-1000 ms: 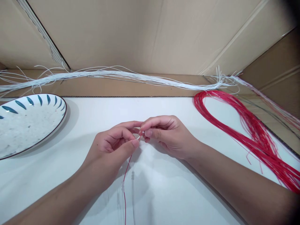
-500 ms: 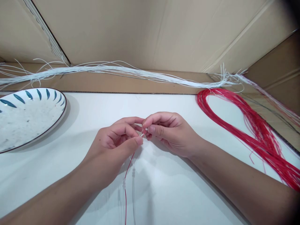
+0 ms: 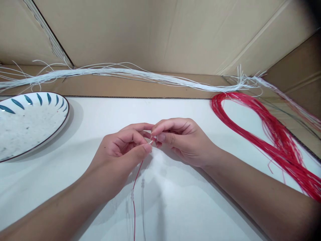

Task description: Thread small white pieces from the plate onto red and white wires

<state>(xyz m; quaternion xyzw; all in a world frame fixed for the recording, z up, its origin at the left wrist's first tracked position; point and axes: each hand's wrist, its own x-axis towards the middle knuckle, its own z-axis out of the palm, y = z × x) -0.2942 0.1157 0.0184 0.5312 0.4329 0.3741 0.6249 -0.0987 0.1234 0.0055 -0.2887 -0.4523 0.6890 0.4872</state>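
Observation:
My left hand [image 3: 120,152] pinches the top end of a thin red string [image 3: 135,182] that hangs down toward me, with a small clear bead [image 3: 132,195] threaded on it. My right hand [image 3: 179,139] meets it fingertip to fingertip above the white table [image 3: 175,207], pinching something tiny and pale at the string's tip; I cannot make out what it is. Both hands have their fingers closed.
A white plate [image 3: 30,124] with blue leaf marks lies at the left. A bundle of red strings [image 3: 271,134] loops at the right. A long bundle of white strings [image 3: 130,75] lies along the back on cardboard, with cardboard walls behind and to the right.
Both hands stay pinched together at the string's tip; they sit slightly higher in the picture as the view tilts a little. The bead hangs in the same spot.

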